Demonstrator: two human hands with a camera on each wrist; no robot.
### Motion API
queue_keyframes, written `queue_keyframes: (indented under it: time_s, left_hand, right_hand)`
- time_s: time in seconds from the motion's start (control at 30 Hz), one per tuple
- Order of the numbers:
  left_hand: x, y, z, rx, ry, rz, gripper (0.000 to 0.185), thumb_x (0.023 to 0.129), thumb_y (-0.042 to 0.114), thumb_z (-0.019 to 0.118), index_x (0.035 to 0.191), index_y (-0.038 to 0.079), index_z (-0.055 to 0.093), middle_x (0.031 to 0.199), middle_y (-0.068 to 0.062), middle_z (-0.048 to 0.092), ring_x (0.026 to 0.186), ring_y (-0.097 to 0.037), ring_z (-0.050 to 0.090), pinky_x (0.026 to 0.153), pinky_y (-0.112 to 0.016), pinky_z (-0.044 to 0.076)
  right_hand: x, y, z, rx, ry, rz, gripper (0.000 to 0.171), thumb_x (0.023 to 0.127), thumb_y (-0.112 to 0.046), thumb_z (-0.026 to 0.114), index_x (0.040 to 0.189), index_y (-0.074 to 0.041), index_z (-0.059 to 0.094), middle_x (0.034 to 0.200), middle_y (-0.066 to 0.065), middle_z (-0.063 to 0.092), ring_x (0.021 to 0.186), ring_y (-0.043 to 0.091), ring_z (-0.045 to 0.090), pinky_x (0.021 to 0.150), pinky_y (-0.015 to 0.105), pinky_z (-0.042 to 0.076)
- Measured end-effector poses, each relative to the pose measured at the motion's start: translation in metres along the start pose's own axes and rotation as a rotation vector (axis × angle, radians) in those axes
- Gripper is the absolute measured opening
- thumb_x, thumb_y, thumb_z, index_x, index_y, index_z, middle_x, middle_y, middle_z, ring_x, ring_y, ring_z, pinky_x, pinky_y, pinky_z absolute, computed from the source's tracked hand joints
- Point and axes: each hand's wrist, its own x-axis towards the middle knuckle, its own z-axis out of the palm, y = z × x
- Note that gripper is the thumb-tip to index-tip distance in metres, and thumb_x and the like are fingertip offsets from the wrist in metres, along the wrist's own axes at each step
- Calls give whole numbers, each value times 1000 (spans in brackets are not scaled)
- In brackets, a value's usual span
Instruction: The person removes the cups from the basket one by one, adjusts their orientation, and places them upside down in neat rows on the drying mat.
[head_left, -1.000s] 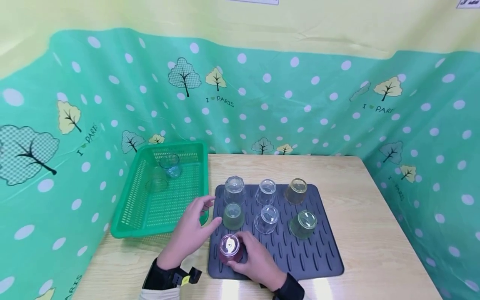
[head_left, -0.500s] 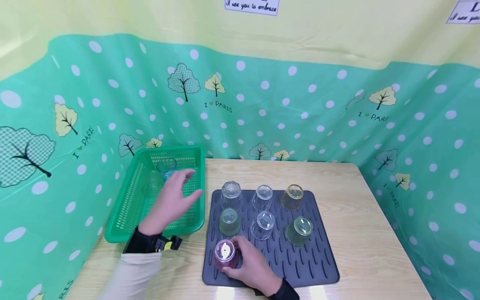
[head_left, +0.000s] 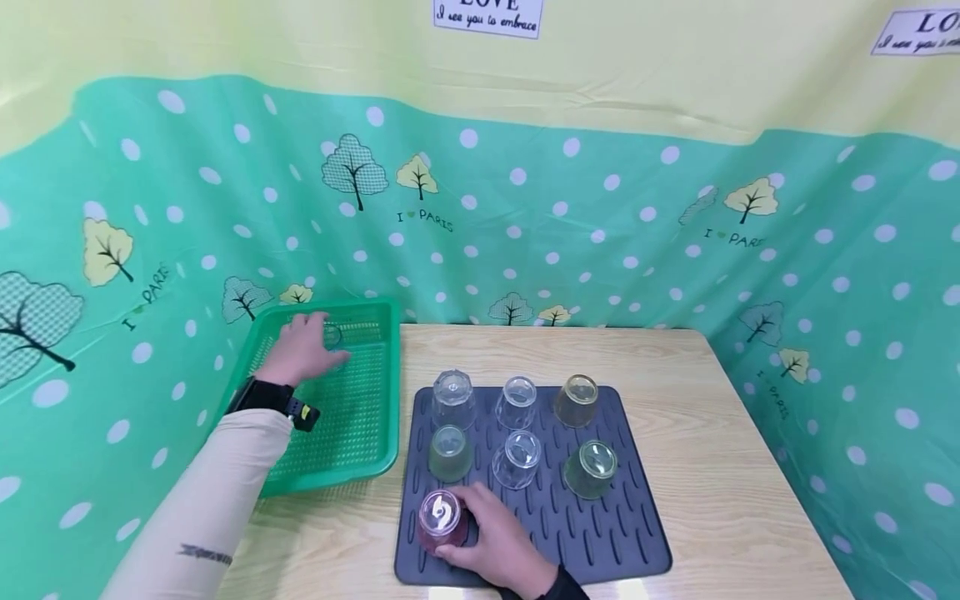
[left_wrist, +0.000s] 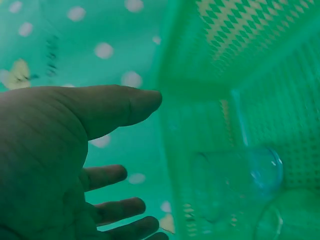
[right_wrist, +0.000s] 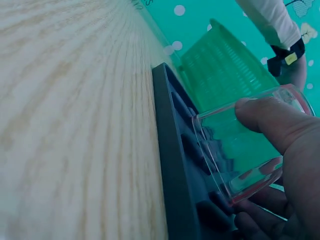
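My right hand (head_left: 487, 542) grips a pink-tinted cup (head_left: 440, 518) standing upside down at the near left corner of the dark grey ribbed mat (head_left: 622, 525); the right wrist view shows my thumb and fingers around the pink cup (right_wrist: 240, 155) on the mat (right_wrist: 172, 165). My left hand (head_left: 303, 348) reaches into the green mesh basket (head_left: 360, 433) with fingers spread, just short of a bluish clear cup (head_left: 333, 336). In the left wrist view that cup (left_wrist: 250, 180) lies on its side beyond my open left hand (left_wrist: 110, 165), untouched.
Several more cups stand upside down on the mat: two clear ones (head_left: 452, 398) (head_left: 517, 402), an amber one (head_left: 576, 400), a green one (head_left: 450, 452), another clear one (head_left: 516, 459) and a green one (head_left: 589, 468). Polka-dot cloth walls close in the wooden table (head_left: 712, 467).
My left hand has travelled from beside the mat's cups, leftward and away, into the far end of the basket. The right hand has stayed on the pink cup.
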Motion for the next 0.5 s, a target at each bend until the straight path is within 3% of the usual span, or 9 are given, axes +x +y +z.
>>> queue_keyframes:
  time_s: [0.3, 0.5]
  left_hand:
    - [29, -30, 21, 34, -28, -55, 96, 98, 41, 68, 155, -17, 18, 149, -50, 23, 133, -68, 29, 103, -75, 37]
    - [40, -37, 28, 11, 43, -86, 93, 100, 43, 67, 151, -20, 23, 142, -47, 36, 123, -64, 44, 96, -70, 45]
  right_hand:
    - [4, 6, -3, 109, -62, 86, 65, 83, -50, 84, 140, -32, 56, 118, -14, 58, 107, 2, 57, 94, 29, 54]
    - [3, 8, -3, 126, -74, 95, 65, 84, -50, 84, 140, -33, 56, 116, -15, 57, 105, 2, 55, 93, 27, 54]
